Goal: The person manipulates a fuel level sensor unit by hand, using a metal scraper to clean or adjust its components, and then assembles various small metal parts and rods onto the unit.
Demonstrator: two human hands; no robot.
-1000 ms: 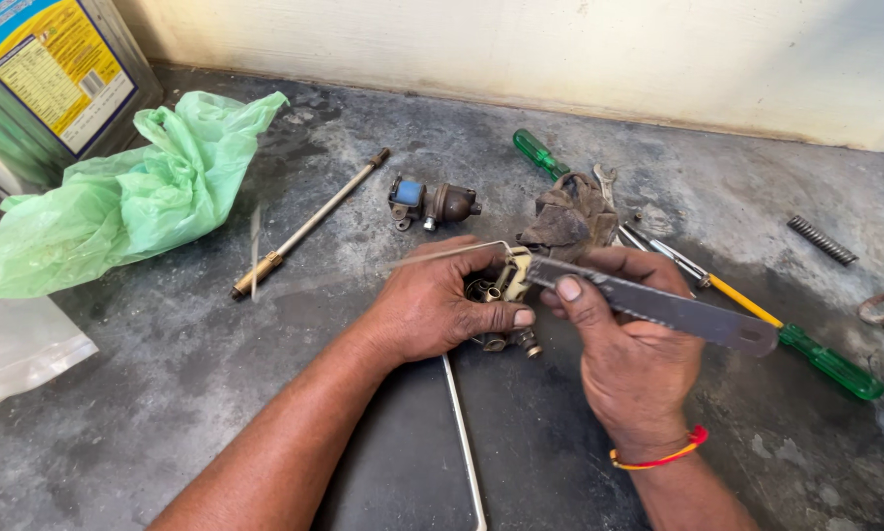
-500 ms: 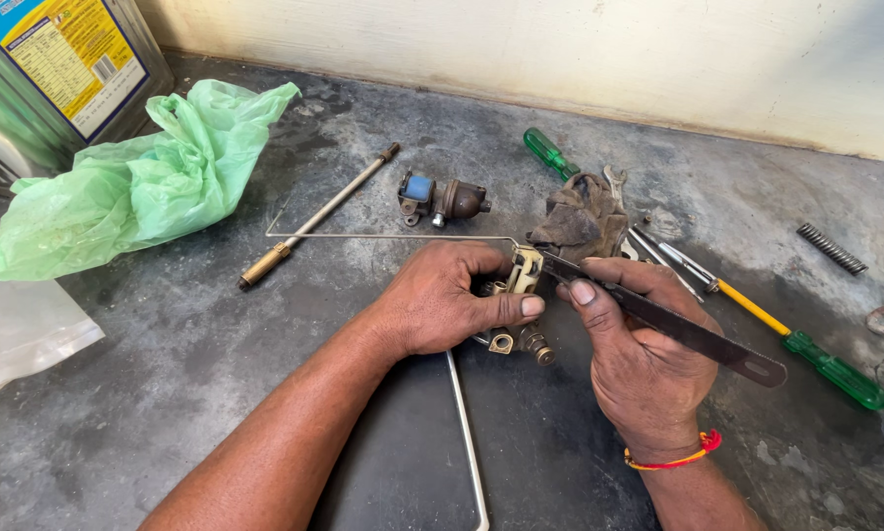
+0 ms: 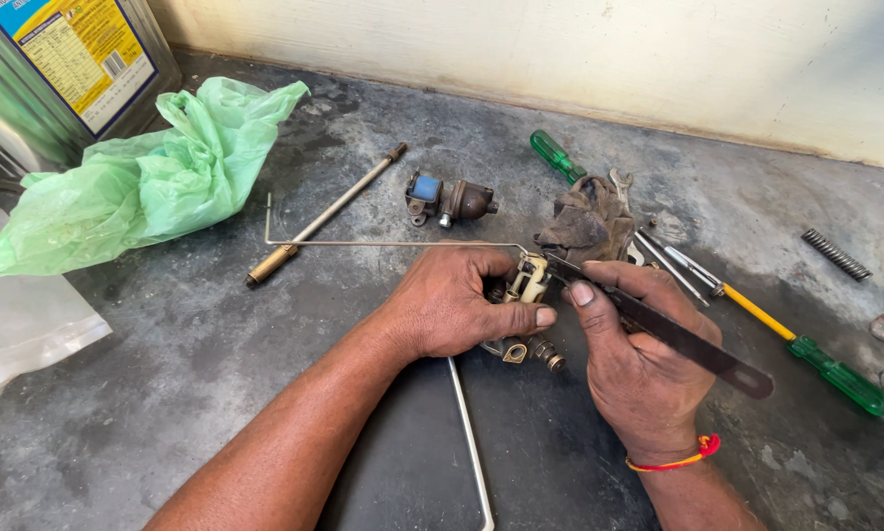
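Left hand clamped around a small grimy metal valve-like part with a cream plastic piece; thumb lies along its near side, fingers curl over the far side. Brass-coloured fittings stick out below the hand. Part sits low over the stained grey concrete bench, centre of view.

Right hand pinches a flat dark steel strip, file-like. Thumb pressed on top near the front end, strip runs back over the palm and out to the right. Its tip touches the cream piece on the held part.

A thin bent wire rod runs left from the part, small upturned hook at the far end. A second pale rod runs from under the left hand to the bottom edge.

Just behind the hands: dirty brown rag, green-handled screwdriver beyond it. Right of the rag: a yellow-shafted screwdriver with green handle. Behind the left hand: a small brown metal fitting with blue cap. Left of that: a long metal rod with brass end. Far left: crumpled green plastic bag, metal tin with a yellow-blue label. Far right: dark coil spring.
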